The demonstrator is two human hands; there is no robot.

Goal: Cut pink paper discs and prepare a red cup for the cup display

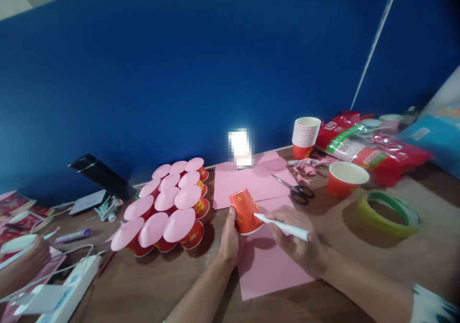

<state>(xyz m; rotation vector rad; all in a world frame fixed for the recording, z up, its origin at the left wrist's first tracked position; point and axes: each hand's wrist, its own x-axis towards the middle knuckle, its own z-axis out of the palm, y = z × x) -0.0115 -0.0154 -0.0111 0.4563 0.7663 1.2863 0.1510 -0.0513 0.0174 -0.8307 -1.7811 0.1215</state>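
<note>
My left hand (230, 239) grips a red paper cup (244, 212) turned upside down on a pink paper sheet (268, 265). In my right hand (298, 239) is a white pen (283, 226), fingers closed round it, its tip touching the cup's rim on the right side. To the left lies a cluster of several red cups capped with pink paper discs (168, 208).
Black-handled scissors (298, 191) lie on another pink sheet (247, 179) behind the cup. A stack of cups (305, 136), one single red cup (345, 178), a red cup package (373, 148) and a green tape roll (390, 213) sit right. Another person's hand (21, 265) and a power strip (68, 284) are at left.
</note>
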